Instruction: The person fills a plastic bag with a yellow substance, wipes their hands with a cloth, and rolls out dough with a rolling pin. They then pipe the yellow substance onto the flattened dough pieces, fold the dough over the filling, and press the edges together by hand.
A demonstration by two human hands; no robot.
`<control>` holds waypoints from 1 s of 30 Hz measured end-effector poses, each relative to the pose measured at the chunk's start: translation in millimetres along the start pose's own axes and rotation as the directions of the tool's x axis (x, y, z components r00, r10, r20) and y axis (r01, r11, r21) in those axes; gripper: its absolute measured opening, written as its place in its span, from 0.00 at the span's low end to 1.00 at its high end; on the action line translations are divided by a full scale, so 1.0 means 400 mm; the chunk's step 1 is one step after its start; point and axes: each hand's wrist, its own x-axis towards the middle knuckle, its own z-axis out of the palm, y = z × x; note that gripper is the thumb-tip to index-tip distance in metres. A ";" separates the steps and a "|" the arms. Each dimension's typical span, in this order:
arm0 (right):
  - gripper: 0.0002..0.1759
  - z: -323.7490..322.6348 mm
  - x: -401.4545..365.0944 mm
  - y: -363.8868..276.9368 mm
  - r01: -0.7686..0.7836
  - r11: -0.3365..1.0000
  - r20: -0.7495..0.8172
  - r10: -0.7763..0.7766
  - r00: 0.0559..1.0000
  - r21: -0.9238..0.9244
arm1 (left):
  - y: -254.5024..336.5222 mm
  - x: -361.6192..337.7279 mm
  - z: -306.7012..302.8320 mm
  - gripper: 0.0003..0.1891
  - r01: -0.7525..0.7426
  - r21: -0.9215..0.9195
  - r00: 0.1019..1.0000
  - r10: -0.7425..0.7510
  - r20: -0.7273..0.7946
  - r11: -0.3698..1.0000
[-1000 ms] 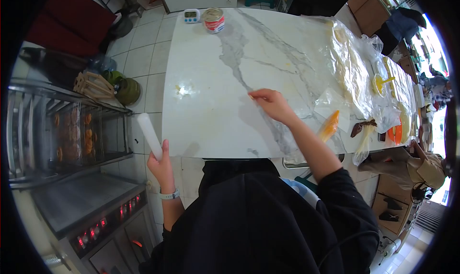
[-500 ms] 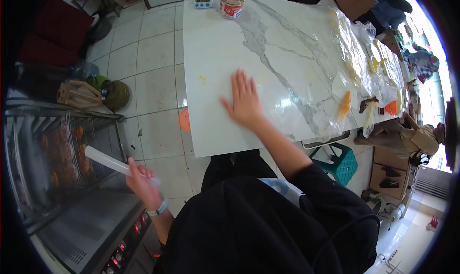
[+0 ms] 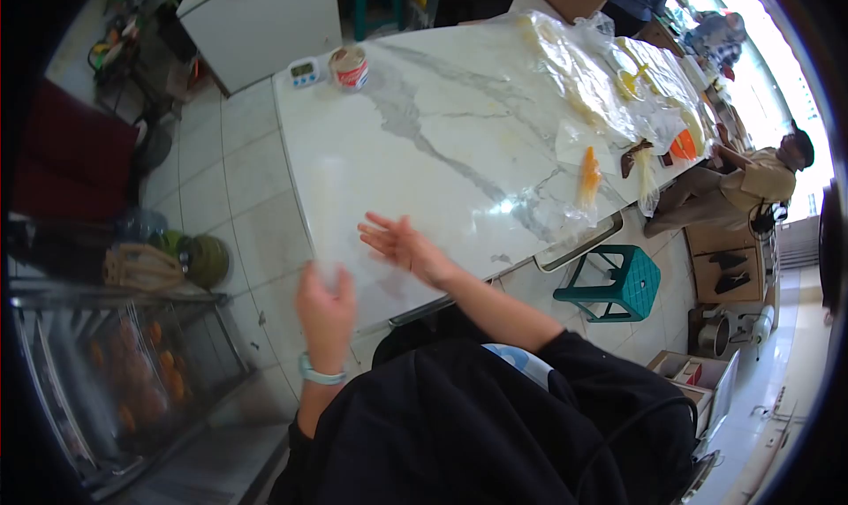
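Observation:
My left hand point(image 3: 325, 318), smeared by motion, is at the near left edge of the marble-patterned white table point(image 3: 442, 99). Its fingers are closed around a white rolling pin point(image 3: 330, 209), which points away from me over the tabletop and shows only as a pale blur. To its right, my right hand point(image 3: 408, 251) hovers over the near part of the table, palm turned partly toward the left hand. Its fingers are apart and hold nothing.
At the far left corner stand a digital timer point(image 3: 304, 72) and an opened can point(image 3: 350, 69). Plastic sheets point(image 3: 574, 72) and a bag with orange filling point(image 3: 589, 183) lie to the right. A green stool point(image 3: 632, 284), a rack of baked pieces point(image 3: 141, 364) and a person point(image 3: 751, 183) are nearby.
My left hand has swung the rolling pin from beside the rack up over the table's left edge. My right hand has lifted off the tabletop and turned toward it. The view has shifted.

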 end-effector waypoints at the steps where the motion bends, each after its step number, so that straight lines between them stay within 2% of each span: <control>1: 0.30 0.028 -0.007 -0.026 0.022 1.000 -0.002 -0.022 1.000 -0.002 | 0.026 0.006 0.049 0.11 -0.185 0.130 0.982 0.180 0.050 0.974; 2: 0.21 0.047 -0.018 -0.048 0.129 0.990 -0.211 -0.137 0.968 -0.051 | 0.055 -0.004 0.109 0.09 -0.231 0.008 0.958 0.226 0.177 0.973; 3: 0.17 0.073 -0.037 -0.078 0.217 0.970 -0.409 -0.245 0.879 -0.113 | 0.076 -0.010 0.150 0.08 -0.254 -0.116 0.912 0.278 0.302 0.960; 4: 0.20 0.112 -0.041 -0.180 0.195 0.981 -0.505 -0.157 0.849 0.022 | 0.094 0.008 0.158 0.08 -0.264 -0.121 0.904 0.289 0.315 0.957; 5: 0.20 0.071 -0.041 -0.227 0.215 0.976 -0.514 -0.172 0.840 0.024 | 0.121 0.042 0.165 0.06 0.201 -0.271 0.735 0.038 0.677 0.941; 6: 0.20 0.022 -0.049 -0.279 0.221 0.965 -0.332 -0.163 0.929 0.143 | 0.146 0.073 0.174 0.06 0.639 -0.184 0.349 -0.068 0.935 0.747; 7: 0.20 -0.025 -0.054 -0.329 0.192 0.948 -0.129 -0.164 0.978 0.255 | 0.162 0.090 0.187 0.06 0.630 -0.186 0.349 -0.060 0.935 0.754; 8: 0.20 -0.044 -0.061 -0.392 0.229 0.932 -0.097 -0.210 0.973 0.281 | 0.176 0.103 0.200 0.07 0.812 -0.171 0.153 0.078 0.985 0.558; 9: 0.20 -0.052 -0.069 -0.467 0.261 0.914 -0.065 -0.254 0.965 0.309 | 0.193 0.115 0.212 0.09 0.938 -0.081 -0.010 0.257 0.966 0.338; 10: 0.23 -0.070 -0.067 -0.551 0.441 0.872 -0.245 -0.390 0.888 0.212 | 0.223 0.126 0.213 0.12 0.942 -0.047 -0.042 0.257 0.965 0.331; 11: 0.26 -0.115 -0.054 -0.642 0.587 0.805 -0.397 -0.513 0.761 0.084 | 0.216 0.119 0.229 0.12 0.944 -0.048 -0.038 0.251 0.967 0.327; 13: 0.23 -0.380 -0.028 -0.859 0.788 0.591 -0.066 -0.805 0.590 -0.173 | 0.189 0.099 0.257 0.12 0.880 -0.156 0.048 0.243 0.969 0.449; 14: 0.19 -0.442 0.035 -0.902 0.665 0.303 0.039 -0.893 0.448 -0.683 | 0.211 0.103 0.267 0.12 0.874 -0.163 0.058 0.235 0.970 0.457; 15: 0.18 -0.486 0.089 -0.941 0.310 -0.099 0.213 -0.910 0.356 -0.945 | 0.237 0.109 0.272 0.14 0.903 -0.151 0.139 0.058 0.989 0.402; 16: 0.17 -0.513 0.128 -0.973 0.056 -0.066 0.086 -0.778 0.622 -0.996 | 0.257 0.109 0.285 0.17 0.930 -0.149 0.202 -0.127 0.971 0.337; 17: 0.25 -0.555 0.211 -0.975 -0.238 -0.203 0.001 -0.761 0.649 -0.950 | 0.262 0.110 0.310 0.17 0.927 -0.155 0.212 -0.136 0.968 0.342; 18: 0.35 -0.593 0.292 -0.981 -0.344 -0.291 -0.036 -0.715 0.698 -0.893 | 0.262 0.114 0.342 0.18 0.934 -0.217 0.277 -0.192 0.941 0.285; 20: 0.38 -0.634 0.437 -0.977 -0.410 -0.403 -0.062 -0.647 0.760 -0.818 | 0.274 0.127 0.398 0.19 0.930 -0.310 0.361 -0.319 0.877 0.199; 21: 0.39 -0.654 0.486 -0.974 -0.452 -0.482 -0.070 -0.622 0.780 -0.750 | 0.285 0.136 0.419 0.19 0.926 -0.314 0.368 -0.326 0.871 0.208; 22: 0.39 -0.693 0.519 -0.980 -0.442 -0.478 -0.062 -0.623 0.780 -0.759 | 0.298 0.145 0.435 0.19 0.927 -0.317 0.371 -0.380 0.847 0.200; 24: 0.32 -0.758 0.576 -1.003 -0.308 -0.811 0.161 -0.435 0.886 -0.497 | 0.304 0.144 0.463 0.19 0.922 -0.336 0.386 -0.448 0.806 0.190; 25: 0.32 -0.777 0.597 -1.024 -0.294 -0.810 0.171 -0.429 0.887 -0.507 | 0.312 0.143 0.472 0.19 0.921 -0.341 0.390 -0.462 0.796 0.190; 27: 0.25 -0.802 0.610 -1.080 -0.147 -0.857 -0.042 -0.145 0.989 -0.494 | 0.329 0.145 0.473 0.19 0.929 -0.333 0.363 -0.551 0.752 0.158; 28: 0.23 -0.825 0.578 -1.105 -0.119 -0.777 0.217 -0.315 0.924 -0.618 | 0.329 0.146 0.468 0.19 0.931 -0.331 0.359 -0.562 0.745 0.156; 29: 0.23 -0.844 0.525 -1.135 -0.045 -0.696 0.423 -0.486 0.765 -0.717 | 0.330 0.142 0.465 0.19 0.931 -0.341 0.349 -0.588 0.730 0.129; 30: 0.21 -0.805 0.424 -1.174 -0.041 -0.421 0.241 -0.594 0.767 -0.906 | 0.330 0.137 0.465 0.19 0.929 -0.356 0.340 -0.610 0.716 0.100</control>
